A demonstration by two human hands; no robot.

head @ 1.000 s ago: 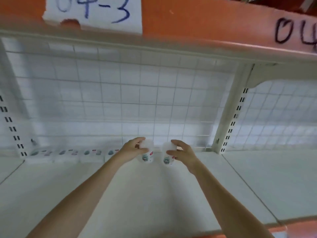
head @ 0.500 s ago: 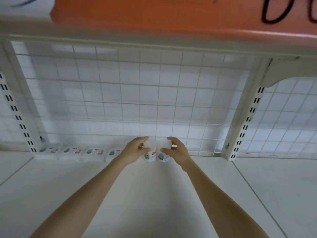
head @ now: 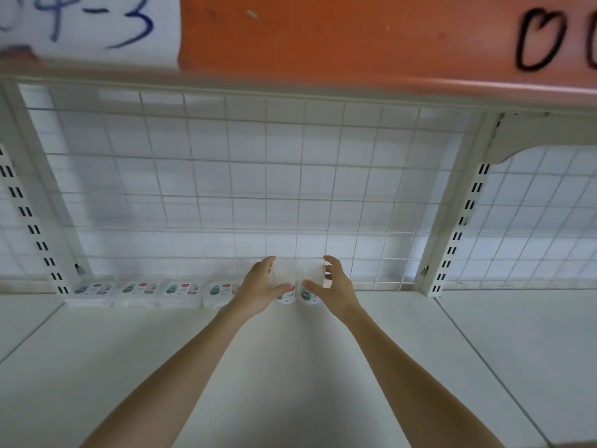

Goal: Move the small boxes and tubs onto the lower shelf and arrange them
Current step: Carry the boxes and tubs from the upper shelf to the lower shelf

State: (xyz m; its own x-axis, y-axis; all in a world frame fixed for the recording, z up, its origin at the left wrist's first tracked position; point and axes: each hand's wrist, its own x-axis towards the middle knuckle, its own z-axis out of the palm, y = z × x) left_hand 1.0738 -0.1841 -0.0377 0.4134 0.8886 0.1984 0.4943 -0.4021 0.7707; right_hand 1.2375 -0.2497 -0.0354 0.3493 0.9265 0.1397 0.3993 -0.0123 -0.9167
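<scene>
Two small white tubs stand side by side at the back of the white lower shelf [head: 290, 367], against the wire grid. My left hand [head: 260, 287] curls round the left tub [head: 286, 286], thumb in front and fingers over its top. My right hand [head: 334, 287] holds the right tub [head: 308, 284] the same way. To the left, several flat white boxes [head: 155, 291] with green and red labels lie in a row along the back edge, the nearest one partly hidden behind my left wrist.
A white wire grid [head: 245, 195] closes the back of the bay. Slotted uprights stand at left [head: 35, 221] and right [head: 452, 221]. An orange shelf edge [head: 339, 37] with a paper label hangs overhead. Another white shelf panel [head: 523, 344] continues to the right.
Both hands have carried the two tubs further back, down onto the shelf against the grid, and brought them close together beside the row of boxes.
</scene>
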